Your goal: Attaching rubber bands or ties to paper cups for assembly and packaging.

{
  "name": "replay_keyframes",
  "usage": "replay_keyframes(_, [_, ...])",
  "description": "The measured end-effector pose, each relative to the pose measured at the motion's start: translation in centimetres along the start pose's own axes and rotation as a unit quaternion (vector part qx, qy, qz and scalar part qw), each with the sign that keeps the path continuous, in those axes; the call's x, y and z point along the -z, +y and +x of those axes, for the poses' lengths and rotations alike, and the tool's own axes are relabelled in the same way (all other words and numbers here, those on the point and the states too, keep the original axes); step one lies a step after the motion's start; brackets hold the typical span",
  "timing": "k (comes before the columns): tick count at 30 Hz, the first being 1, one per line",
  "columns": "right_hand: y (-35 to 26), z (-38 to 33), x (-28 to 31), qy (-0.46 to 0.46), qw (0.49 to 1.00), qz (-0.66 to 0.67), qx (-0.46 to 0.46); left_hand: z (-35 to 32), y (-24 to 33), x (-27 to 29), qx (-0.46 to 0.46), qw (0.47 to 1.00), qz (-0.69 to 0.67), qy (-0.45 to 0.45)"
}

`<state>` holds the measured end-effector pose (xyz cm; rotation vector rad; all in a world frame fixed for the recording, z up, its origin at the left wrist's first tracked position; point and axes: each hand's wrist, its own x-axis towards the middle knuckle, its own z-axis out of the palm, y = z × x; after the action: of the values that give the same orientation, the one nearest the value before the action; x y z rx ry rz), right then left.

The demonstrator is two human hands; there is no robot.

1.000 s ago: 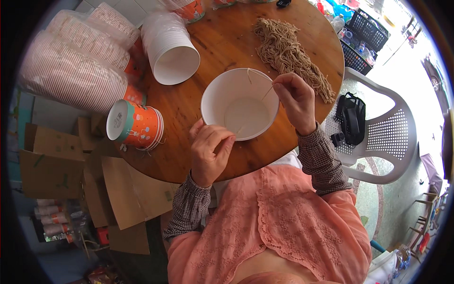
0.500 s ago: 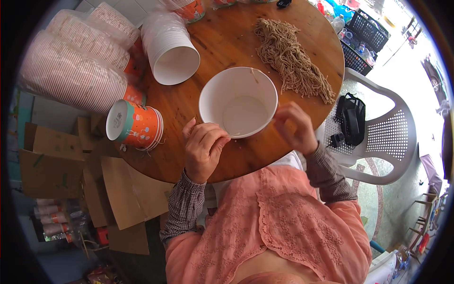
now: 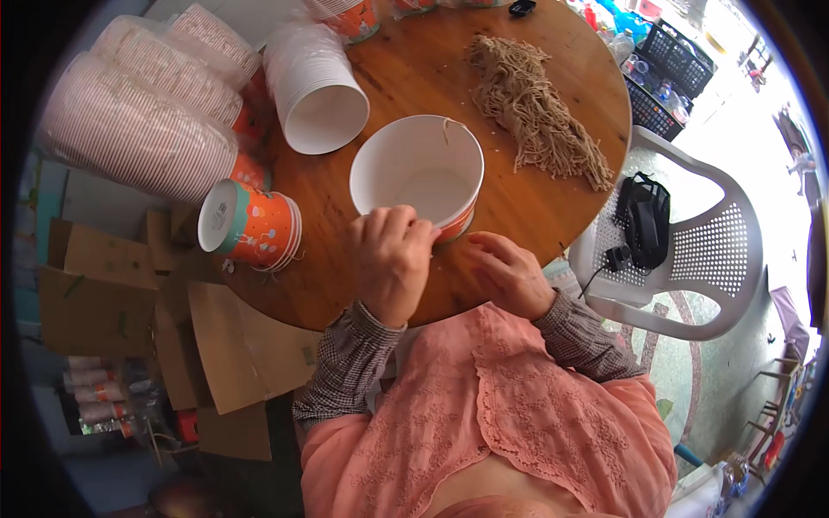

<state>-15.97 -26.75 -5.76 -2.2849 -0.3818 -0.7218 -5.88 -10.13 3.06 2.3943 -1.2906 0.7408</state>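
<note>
A large paper tub (image 3: 423, 164), white inside with an orange outer wall, stands tilted toward me near the table's front edge. A short strand (image 3: 447, 129) hangs over its far rim. My left hand (image 3: 393, 263) is closed at the tub's near rim, its back toward me; the fingertips are partly hidden, and what they pinch cannot be made out. Just right of the tub's base, my right hand (image 3: 514, 274) has its fingers bent and drawn together; any thin strand in them is too small to see. A bundle of tan string (image 3: 540, 112) lies beyond, to the right.
On the left lie an orange stack of cups (image 3: 259, 226), a stack of white tubs (image 3: 324, 112) and plastic-wrapped stacks (image 3: 138, 129). Cardboard boxes (image 3: 233, 345) stand below the table's left edge. A grey plastic chair (image 3: 708, 250) with a black bag (image 3: 646, 220) stands right.
The tub has shifted slightly left and tipped. My left hand has turned over, back up, at the near rim. My right hand has come down and inward from the right rim.
</note>
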Motion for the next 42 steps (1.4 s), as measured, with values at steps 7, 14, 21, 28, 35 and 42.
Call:
replay_keyframes(7, [1.5, -0.4, -0.1, 0.028, 0.999, 0.028, -0.022, -5.4, -11.2, 5.3, 0.296, 0.889, -0.262, 0.231])
replay_keyframes(14, [0.6, 1.2, -1.6, 0.013, 0.998, 0.066, 0.004, -13.5, -25.5, 6.1, 0.437, 0.574, -0.597, 0.35])
replay_keyframes(21, [1.6, 1.2, -1.6, -0.009, 0.997, 0.064, -0.035, -19.5, -28.7, 1.8, 0.505, 0.453, -0.658, 0.327])
replay_keyframes(28, [-0.1, 10.5, -5.1, -0.095, 0.981, 0.161, -0.048, -20.1, -28.1, 2.8, 0.519, 0.502, -0.644, 0.252])
replay_keyframes(35, [-0.9, 24.4, -19.2, -0.049, 0.962, 0.259, 0.074, -16.6, -29.0, 3.1, 0.502, 0.64, -0.437, 0.384])
replay_keyframes(42, [-1.4, 26.3, -24.2, -0.131, 0.92, 0.359, -0.087, -15.4, -30.4, 0.4, 0.431, 0.678, -0.468, 0.367])
